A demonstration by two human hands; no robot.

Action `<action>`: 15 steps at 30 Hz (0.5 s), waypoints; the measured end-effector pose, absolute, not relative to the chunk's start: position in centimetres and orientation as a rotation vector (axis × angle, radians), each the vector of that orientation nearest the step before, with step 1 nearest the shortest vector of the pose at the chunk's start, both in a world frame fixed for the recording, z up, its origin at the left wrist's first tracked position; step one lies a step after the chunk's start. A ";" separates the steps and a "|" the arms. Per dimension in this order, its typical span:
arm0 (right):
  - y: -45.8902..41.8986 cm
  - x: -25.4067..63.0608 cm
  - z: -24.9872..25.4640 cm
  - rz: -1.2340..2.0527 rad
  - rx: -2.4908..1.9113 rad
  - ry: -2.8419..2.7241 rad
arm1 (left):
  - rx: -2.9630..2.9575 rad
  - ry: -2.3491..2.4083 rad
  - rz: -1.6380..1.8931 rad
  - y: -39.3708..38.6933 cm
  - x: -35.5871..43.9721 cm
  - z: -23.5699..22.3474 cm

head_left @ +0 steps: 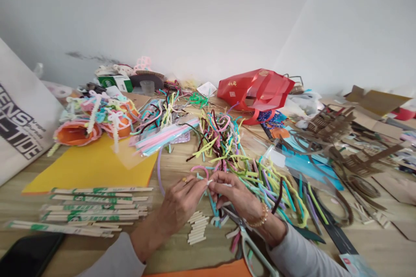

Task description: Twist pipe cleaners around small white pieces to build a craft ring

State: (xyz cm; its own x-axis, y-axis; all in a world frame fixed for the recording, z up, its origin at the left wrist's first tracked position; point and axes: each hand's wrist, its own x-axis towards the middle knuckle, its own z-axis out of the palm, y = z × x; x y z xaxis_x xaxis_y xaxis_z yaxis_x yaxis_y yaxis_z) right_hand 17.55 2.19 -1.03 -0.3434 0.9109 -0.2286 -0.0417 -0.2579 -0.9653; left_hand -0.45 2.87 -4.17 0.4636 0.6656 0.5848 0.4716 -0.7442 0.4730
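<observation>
"So, where are the hands, and what do they hold?"

"Both bare hands meet just below the middle of the frame. The left hand and the right hand each have thumb and forefinger drawn together in a pinch, with a small, thin white strip between them. Its material is too small to tell. A curved, fuzzy pink stem arches just above the fingertips; whether it joins the strip, I cannot tell."

"What could go wrong?"

"The strip looks easy to lose: little of it shows, so a loosened pinch could drop it among the short, pale, wooden-looking sticks at lower centre. Pulling hard from both sides might bend or tear it."

"Anything else?"

"Snagging. A tangled heap of multicoloured fuzzy stems spreads from the centre towards the right, and the beaded bracelet on the right wrist might catch one. Grey-handled metal scissors lie at lower centre-right, beside that forearm; a lowered arm could knock them."
</observation>
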 end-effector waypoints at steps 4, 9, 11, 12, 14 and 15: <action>2.2 17.6 -1.0 1.678 -1.154 -1.265 | 2.564 0.950 1.149 2.9 -0.2 -4.3; 2.3 17.8 -0.9 1.661 -1.133 -1.299 | 2.471 0.952 1.081 3.0 0.0 -3.9; 2.2 17.8 -0.7 1.661 -1.114 -1.326 | 2.316 0.948 1.010 3.1 0.0 -3.4; 2.2 17.8 -0.5 1.661 -1.103 -1.341 | 2.229 0.939 0.963 3.3 0.0 -3.1; 2.1 17.8 -0.3 1.650 -1.076 -1.377 | 2.022 0.899 0.915 3.5 0.0 -2.6; 2.0 17.8 -0.2 1.632 -1.061 -1.405 | 1.903 0.870 0.895 3.6 0.0 -2.5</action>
State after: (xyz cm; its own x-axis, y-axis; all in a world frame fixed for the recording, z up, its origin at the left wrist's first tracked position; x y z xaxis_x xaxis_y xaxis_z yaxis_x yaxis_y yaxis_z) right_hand 17.85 2.00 -0.22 -0.3986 0.9083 -0.1270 -0.0093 -0.1425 -0.9898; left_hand 0.01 3.57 -2.49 0.5043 0.8263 0.2509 0.2272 -0.4072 0.8846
